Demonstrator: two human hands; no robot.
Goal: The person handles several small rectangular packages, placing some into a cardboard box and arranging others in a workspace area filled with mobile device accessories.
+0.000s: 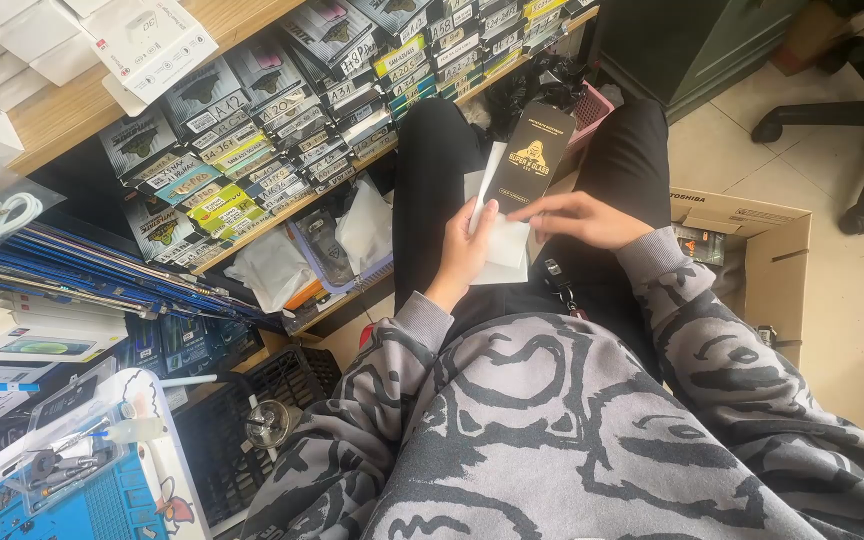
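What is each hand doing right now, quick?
Left hand: closed on a flat black cardboard packet with gold print and white paper sleeves.
Right hand: fingers extended, touching the packet's lower edge; grip cannot be told.

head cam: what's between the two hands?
Head view: a black flat package and white sheets, held by the left hand and touched by the right hand.

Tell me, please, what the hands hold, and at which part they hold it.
The left hand grips white sheets at their left edge, with a black flat package standing behind them. The right hand touches the package's lower end.
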